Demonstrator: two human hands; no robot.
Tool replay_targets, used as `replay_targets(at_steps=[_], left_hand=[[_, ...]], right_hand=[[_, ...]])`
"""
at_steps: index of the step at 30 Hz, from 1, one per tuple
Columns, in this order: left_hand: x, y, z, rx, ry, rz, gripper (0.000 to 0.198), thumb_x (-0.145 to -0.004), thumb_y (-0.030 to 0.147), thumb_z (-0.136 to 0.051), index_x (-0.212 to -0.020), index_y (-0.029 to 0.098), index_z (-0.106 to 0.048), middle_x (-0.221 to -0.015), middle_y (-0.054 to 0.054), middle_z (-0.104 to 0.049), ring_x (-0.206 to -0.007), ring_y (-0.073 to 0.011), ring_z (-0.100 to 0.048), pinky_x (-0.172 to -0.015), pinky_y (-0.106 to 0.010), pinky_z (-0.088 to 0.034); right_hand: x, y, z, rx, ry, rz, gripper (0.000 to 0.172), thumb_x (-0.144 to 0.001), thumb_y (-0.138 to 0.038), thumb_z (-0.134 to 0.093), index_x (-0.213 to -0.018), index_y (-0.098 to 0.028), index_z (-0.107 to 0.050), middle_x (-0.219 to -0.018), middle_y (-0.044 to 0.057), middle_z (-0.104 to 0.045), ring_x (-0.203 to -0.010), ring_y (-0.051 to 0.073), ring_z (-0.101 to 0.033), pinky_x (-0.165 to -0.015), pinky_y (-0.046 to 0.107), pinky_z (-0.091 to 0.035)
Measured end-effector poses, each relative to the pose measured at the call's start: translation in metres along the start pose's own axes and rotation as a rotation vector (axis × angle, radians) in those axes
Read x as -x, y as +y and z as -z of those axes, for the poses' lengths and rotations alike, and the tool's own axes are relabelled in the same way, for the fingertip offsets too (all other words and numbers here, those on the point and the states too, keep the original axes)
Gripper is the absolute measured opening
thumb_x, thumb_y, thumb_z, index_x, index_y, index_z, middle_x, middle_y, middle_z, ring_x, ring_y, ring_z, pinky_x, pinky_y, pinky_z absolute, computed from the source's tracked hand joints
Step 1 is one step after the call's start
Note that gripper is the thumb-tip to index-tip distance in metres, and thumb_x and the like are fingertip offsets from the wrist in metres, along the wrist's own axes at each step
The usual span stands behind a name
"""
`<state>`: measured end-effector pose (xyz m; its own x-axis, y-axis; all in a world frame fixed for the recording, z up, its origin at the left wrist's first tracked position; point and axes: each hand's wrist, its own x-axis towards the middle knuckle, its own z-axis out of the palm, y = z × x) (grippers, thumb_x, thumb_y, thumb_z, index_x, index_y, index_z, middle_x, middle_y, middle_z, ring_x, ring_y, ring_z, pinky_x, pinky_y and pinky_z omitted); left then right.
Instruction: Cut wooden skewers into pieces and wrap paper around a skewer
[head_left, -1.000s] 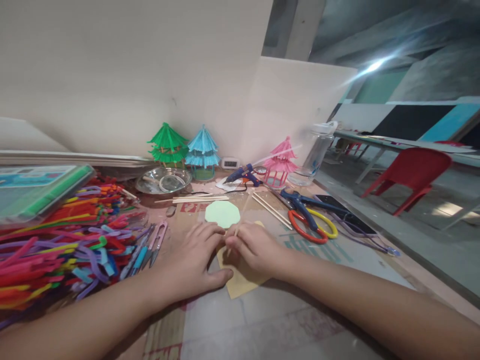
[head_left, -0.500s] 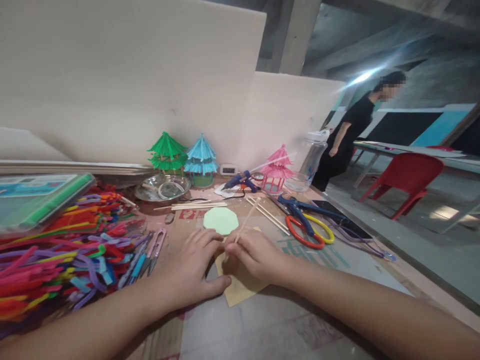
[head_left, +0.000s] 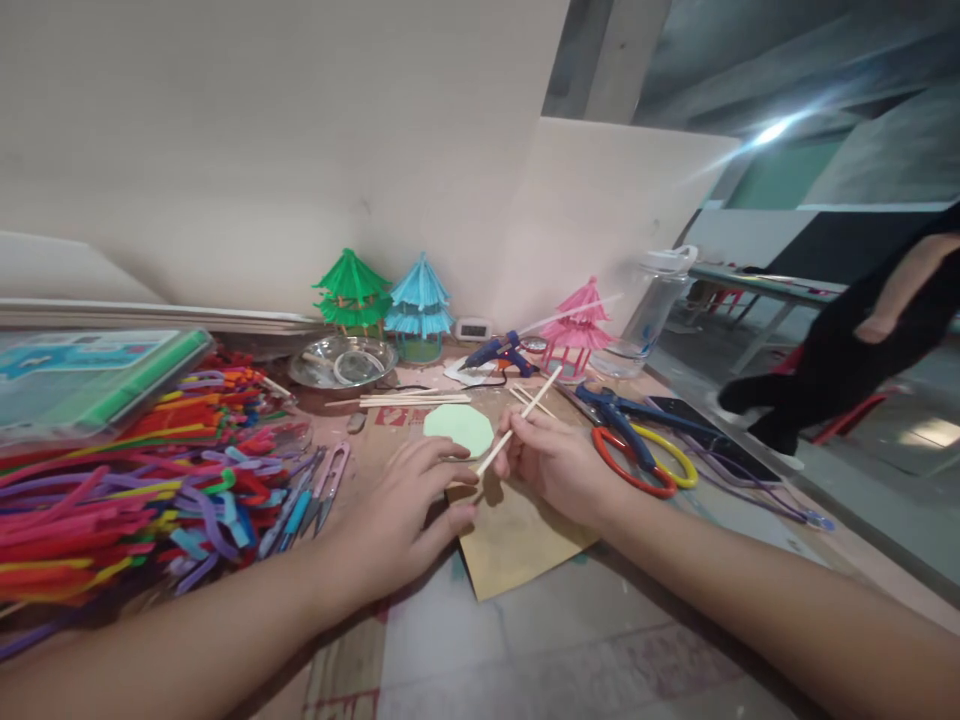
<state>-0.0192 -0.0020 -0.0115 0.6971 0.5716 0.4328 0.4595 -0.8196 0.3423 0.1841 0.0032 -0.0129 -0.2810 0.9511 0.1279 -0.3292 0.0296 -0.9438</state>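
Observation:
My right hand (head_left: 551,460) pinches a thin wooden stick (head_left: 538,395), which slants up to the right. My left hand (head_left: 420,495) is spread, thumb apart from the fingers, its fingertips close to the stick's lower end; whether they touch it I cannot tell. Beneath both hands lies a tan sheet of paper (head_left: 517,550), partly covered by them. Just beyond my left fingers rests a pale green octagonal piece (head_left: 457,430). More wooden sticks (head_left: 412,400) lie behind it, and a few others (head_left: 534,400) sit behind my right hand.
Colourful pipe cleaners (head_left: 97,520) and a plastic case (head_left: 97,380) crowd the left. Green (head_left: 352,290), blue (head_left: 420,300) and pink (head_left: 577,325) pavilion models stand behind, near a glue gun (head_left: 499,350). Scissors (head_left: 637,465) and pliers (head_left: 622,415) lie right. A person (head_left: 870,330) is beyond.
My right hand has lifted the stick off the tan sheet and tilted it lower, moving slightly right. More of the sheet shows. The view has shifted, and the person appears farther right.

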Motion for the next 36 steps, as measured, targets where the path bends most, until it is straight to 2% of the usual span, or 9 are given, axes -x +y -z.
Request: replay_targets(at_steps=[3, 6, 14, 21, 30, 36], left_hand=[[-0.0008, 0.0012, 0.0032, -0.007, 0.101, -0.051, 0.018, -0.094, 0.021, -0.044, -0.099, 0.022, -0.061, -0.111, -0.008, -0.059, -0.108, -0.0209, -0.054, -0.093, -0.039, -0.044], [-0.0016, 0.0028, 0.0053, -0.01, 0.147, -0.078, 0.018, -0.094, 0.019, -0.043, -0.096, 0.021, -0.061, -0.105, -0.006, -0.06, -0.102, -0.0195, -0.055, -0.089, -0.036, -0.045], [-0.0023, 0.002, 0.0059, -0.007, 0.14, -0.086, 0.014, -0.092, 0.021, -0.049, -0.09, 0.022, -0.063, -0.1, -0.004, -0.06, -0.098, -0.0191, -0.056, -0.088, -0.035, -0.044], [-0.0006, 0.0011, 0.0067, -0.026, 0.177, -0.045, 0.013, -0.093, 0.023, -0.05, -0.095, 0.022, -0.063, -0.103, -0.005, -0.059, -0.101, -0.0193, -0.055, -0.089, -0.036, -0.043], [-0.0015, -0.0016, 0.0064, -0.069, 0.222, -0.067, 0.01, -0.09, 0.024, -0.054, -0.09, 0.022, -0.064, -0.101, -0.004, -0.06, -0.1, -0.0196, -0.055, -0.087, -0.037, -0.042], [-0.0033, -0.0002, 0.0059, -0.063, 0.201, -0.068, 0.009, -0.088, 0.023, -0.052, -0.084, 0.022, -0.061, -0.095, -0.003, -0.06, -0.094, -0.0186, -0.056, -0.084, -0.035, -0.042]], right_hand=[[0.0011, -0.0026, -0.0007, -0.061, -0.034, -0.053, 0.018, -0.085, -0.037, -0.054, -0.079, -0.02, -0.052, -0.057, 0.0, -0.062, -0.055, 0.014, -0.057, -0.056, 0.026, -0.044], [0.0024, -0.0017, -0.0013, -0.076, -0.072, -0.052, 0.013, -0.083, -0.031, -0.053, -0.077, -0.02, -0.053, -0.057, 0.0, -0.063, -0.057, 0.015, -0.059, -0.061, 0.027, -0.044], [0.0033, 0.0046, -0.0014, -0.104, -0.094, -0.06, 0.006, -0.075, -0.025, -0.053, -0.075, -0.019, -0.053, -0.059, 0.0, -0.064, -0.056, 0.016, -0.06, -0.06, 0.028, -0.044], [0.0037, 0.0042, -0.0033, -0.092, -0.055, -0.034, 0.01, -0.076, -0.029, -0.056, -0.075, -0.02, -0.053, -0.056, 0.001, -0.064, -0.056, 0.017, -0.061, -0.058, 0.028, -0.045], [0.0045, 0.0048, -0.0048, -0.046, -0.02, -0.004, 0.017, -0.077, -0.036, -0.06, -0.078, -0.02, -0.053, -0.055, 0.001, -0.064, -0.054, 0.017, -0.061, -0.058, 0.029, -0.046], [0.0047, 0.0043, -0.0059, -0.029, -0.04, 0.012, 0.017, -0.077, -0.035, -0.061, -0.077, -0.019, -0.054, -0.054, 0.0, -0.064, -0.053, 0.016, -0.061, -0.057, 0.027, -0.045]])
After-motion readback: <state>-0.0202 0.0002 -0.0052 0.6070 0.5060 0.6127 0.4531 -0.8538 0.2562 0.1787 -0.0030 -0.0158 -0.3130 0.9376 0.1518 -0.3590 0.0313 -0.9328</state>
